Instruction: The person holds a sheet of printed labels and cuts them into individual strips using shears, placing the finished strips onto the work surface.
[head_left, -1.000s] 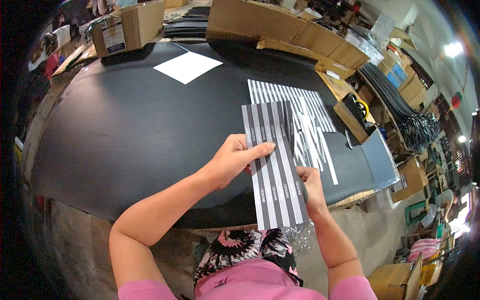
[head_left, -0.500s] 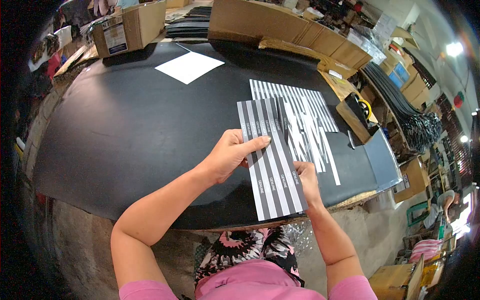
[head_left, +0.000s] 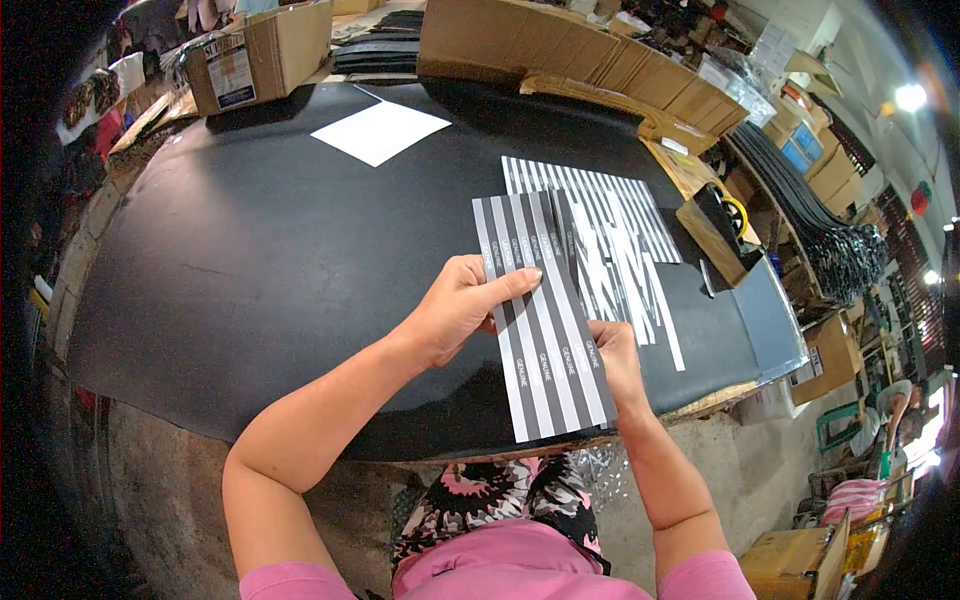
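Observation:
My left hand [head_left: 465,305] grips a sheet with grey and white stripes [head_left: 545,320], its thumb flat on top and its fingers underneath. The word "GENUINE" is printed repeatedly on the sheet, which is raised above the near edge of the black table. At the sheet's right edge my right hand [head_left: 617,365] is closed, fingers curled and partly hidden behind it. A dark strip [head_left: 568,240] stands slightly apart along the upper right edge. Just beyond lie loose white strips [head_left: 625,265] in a pile, partly over another striped sheet [head_left: 600,185].
The black-topped table [head_left: 250,260] carries a white sheet [head_left: 380,133] toward the back. A tape dispenser [head_left: 722,232] stands at the right. Cardboard boxes [head_left: 262,60] line the far edge. Bundled black strips [head_left: 810,200] lie at the right. Another person [head_left: 890,410] is bent over, far right.
Both hands keep the same hold on the striped sheet. The view has shifted very slightly; otherwise little differs.

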